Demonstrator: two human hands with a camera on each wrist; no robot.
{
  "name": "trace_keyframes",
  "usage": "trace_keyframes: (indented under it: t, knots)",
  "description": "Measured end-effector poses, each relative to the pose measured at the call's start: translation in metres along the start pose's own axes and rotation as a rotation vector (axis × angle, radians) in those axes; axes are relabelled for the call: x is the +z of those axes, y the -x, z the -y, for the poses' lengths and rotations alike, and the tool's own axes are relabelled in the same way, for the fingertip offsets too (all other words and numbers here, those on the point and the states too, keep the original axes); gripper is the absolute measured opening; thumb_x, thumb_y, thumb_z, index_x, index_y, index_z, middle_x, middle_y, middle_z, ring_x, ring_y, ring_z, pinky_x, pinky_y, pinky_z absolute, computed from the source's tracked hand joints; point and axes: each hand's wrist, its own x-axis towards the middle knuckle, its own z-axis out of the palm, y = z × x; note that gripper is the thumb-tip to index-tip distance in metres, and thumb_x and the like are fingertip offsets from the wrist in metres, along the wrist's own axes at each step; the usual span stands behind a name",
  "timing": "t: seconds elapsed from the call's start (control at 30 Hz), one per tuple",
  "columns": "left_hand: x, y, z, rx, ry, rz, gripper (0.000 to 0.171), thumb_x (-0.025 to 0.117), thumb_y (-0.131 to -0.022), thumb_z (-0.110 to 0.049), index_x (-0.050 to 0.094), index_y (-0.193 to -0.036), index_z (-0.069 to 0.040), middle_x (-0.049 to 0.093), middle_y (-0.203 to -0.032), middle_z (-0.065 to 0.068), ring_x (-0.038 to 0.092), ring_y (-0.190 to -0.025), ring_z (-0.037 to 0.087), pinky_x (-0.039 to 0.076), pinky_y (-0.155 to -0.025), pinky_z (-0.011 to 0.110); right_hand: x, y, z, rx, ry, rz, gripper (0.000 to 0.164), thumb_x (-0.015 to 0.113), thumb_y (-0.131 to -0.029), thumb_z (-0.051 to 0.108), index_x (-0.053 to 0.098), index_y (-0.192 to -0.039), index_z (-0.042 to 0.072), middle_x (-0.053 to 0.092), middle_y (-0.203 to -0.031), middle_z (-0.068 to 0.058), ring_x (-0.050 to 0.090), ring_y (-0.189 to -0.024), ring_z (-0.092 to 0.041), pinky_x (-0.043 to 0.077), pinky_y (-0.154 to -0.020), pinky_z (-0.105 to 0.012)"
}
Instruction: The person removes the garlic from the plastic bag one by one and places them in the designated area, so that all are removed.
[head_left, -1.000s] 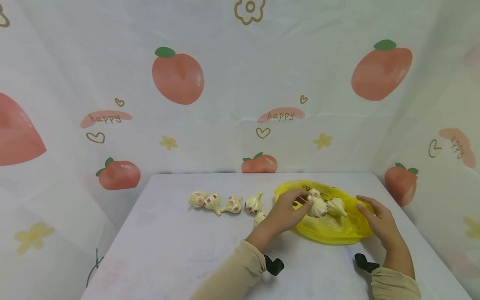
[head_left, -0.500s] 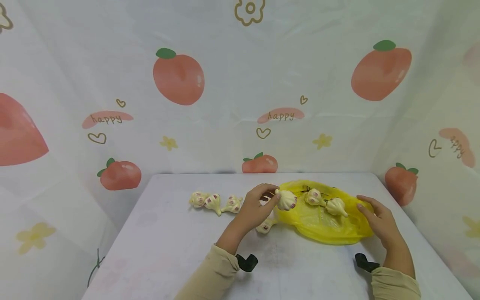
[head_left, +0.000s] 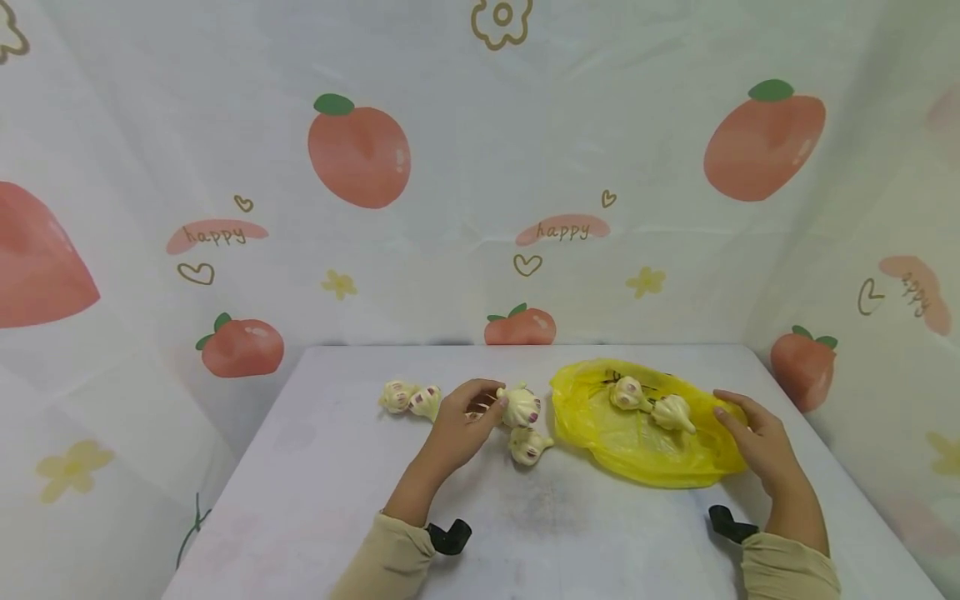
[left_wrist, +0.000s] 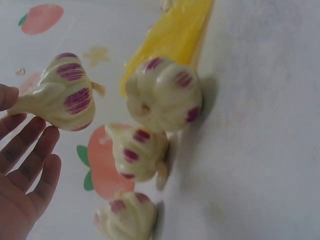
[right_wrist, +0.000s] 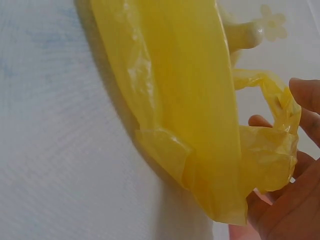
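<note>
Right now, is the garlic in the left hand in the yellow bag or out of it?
Out: the left hand holds the garlic bulb clear of the yellow bag, white tabletop showing between them.

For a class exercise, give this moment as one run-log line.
left fingers: pinch garlic bulb; right fingers: hold yellow bag; table: loose bulbs

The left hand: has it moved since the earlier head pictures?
Yes, leftward. The left hand was right of the middle peach print behind the table; now it lies mostly left of it, holding a garlic bulb.
</note>
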Motion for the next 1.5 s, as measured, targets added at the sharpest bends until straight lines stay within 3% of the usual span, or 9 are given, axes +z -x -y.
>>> trace_keyframes:
  t: [0.23, 0.4, 0.5, 0.73, 1.2, 1.5]
  knots:
    - [-0.016, 0.019, 0.012, -0.043, -0.038, -0.035, 0.026, 0.072, -0.103, -0.028, 0.073, -0.127, -0.019, 0.073, -0.119, -0.004, 0.071, -0.109, 0.014, 0.06, -0.092, 0.031, -0.001, -0.001, -0.001, 0.007, -0.001, 0.0, 0.063, 0.046, -0.114, 0.041, 0.038, -0.161, 0.0, 0.026, -0.168, -0.035, 0.017, -0.153, -0.06, 0.013, -0.12, -0.082]
    - [-0.022, 0.024, 0.022, -0.069, -0.058, -0.044, 0.028, 0.074, -0.102, -0.028, 0.073, -0.127, -0.016, 0.072, -0.121, -0.002, 0.071, -0.109, 0.016, 0.06, -0.095, 0.031, -0.001, 0.0, -0.001, 0.012, 0.004, -0.001, 0.063, 0.046, -0.114, 0.042, 0.038, -0.161, 0.0, 0.026, -0.168, -0.034, 0.017, -0.154, -0.06, 0.013, -0.121, -0.081]
    - [-0.024, 0.026, 0.027, -0.087, -0.076, -0.054, 0.028, 0.076, -0.101, -0.028, 0.074, -0.125, -0.014, 0.072, -0.122, 0.0, 0.071, -0.108, 0.016, 0.06, -0.095, 0.033, -0.001, 0.0, 0.0, 0.011, 0.008, -0.002, 0.064, 0.045, -0.114, 0.042, 0.038, -0.161, 0.0, 0.026, -0.168, -0.035, 0.017, -0.154, -0.061, 0.013, -0.121, -0.082]
    - [-0.024, 0.028, 0.034, -0.109, -0.096, -0.046, 0.019, 0.077, -0.099, -0.025, 0.076, -0.118, -0.02, 0.074, -0.112, -0.004, 0.07, -0.103, 0.015, 0.059, -0.091, 0.035, -0.001, -0.001, -0.002, 0.011, 0.008, -0.004, 0.063, 0.046, -0.114, 0.042, 0.039, -0.161, 0.001, 0.026, -0.169, -0.034, 0.016, -0.154, -0.061, 0.013, -0.12, -0.082]
    - [-0.022, 0.028, 0.041, -0.125, -0.118, -0.014, 0.014, 0.078, -0.098, -0.019, 0.077, -0.112, -0.017, 0.075, -0.107, -0.003, 0.071, -0.101, 0.016, 0.058, -0.088, 0.036, -0.002, -0.002, -0.002, 0.024, 0.004, -0.001, 0.064, 0.045, -0.114, 0.043, 0.038, -0.161, 0.001, 0.025, -0.169, -0.034, 0.015, -0.155, -0.061, 0.012, -0.12, -0.082]
    - [-0.024, 0.029, 0.044, -0.127, -0.123, -0.008, 0.021, 0.078, -0.098, -0.021, 0.075, -0.117, -0.013, 0.074, -0.112, -0.002, 0.071, -0.105, 0.017, 0.06, -0.094, 0.049, -0.001, -0.001, 0.0, 0.023, -0.001, 0.004, 0.063, 0.045, -0.114, 0.042, 0.038, -0.161, 0.0, 0.026, -0.169, -0.034, 0.016, -0.154, -0.06, 0.012, -0.12, -0.082]
